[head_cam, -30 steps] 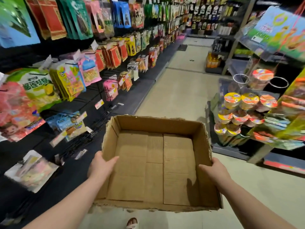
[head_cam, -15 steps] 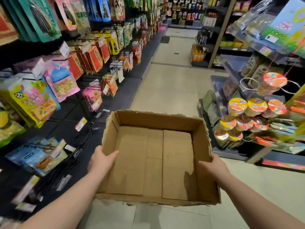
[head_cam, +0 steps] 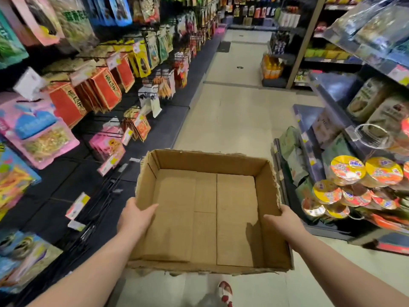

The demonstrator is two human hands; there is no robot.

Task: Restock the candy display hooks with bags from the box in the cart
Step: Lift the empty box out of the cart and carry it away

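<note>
The left hand (head_cam: 136, 214) grips the left wall of an open cardboard box (head_cam: 205, 218), thumb hooked over the rim and lying inside, fingers hidden behind the wall; the right hand (head_cam: 282, 223) clasps the right wall the same way, thumb inside and fingers out of sight on the outer face. Both bare forearms reach forward from the near corners of the view, carrying the box level above the pale tiled floor (head_cam: 232, 111) of a shop aisle. The box shows only its bare flaps inside, and its near edge is ragged. Just under it, a red-and-white shoe (head_cam: 225, 292) shows on the floor. To the left, candy bags (head_cam: 106, 145) in pink packs hang on display hooks (head_cam: 104, 196), some of the near hooks bare, with small price tags at their tips. Farther along hang red-orange packets (head_cam: 104, 87) with large Chinese characters that are too blurred to read, and yellow packs (head_cam: 141, 60) beyond them. To the right, stacked instant noodle bowls (head_cam: 363, 173) with yellow and red lids sit near the box; their print cannot be made out. The upper right shelf (head_cam: 363, 54) is cut off by the frame, and the far end of the aisle is too small to make out.
</note>
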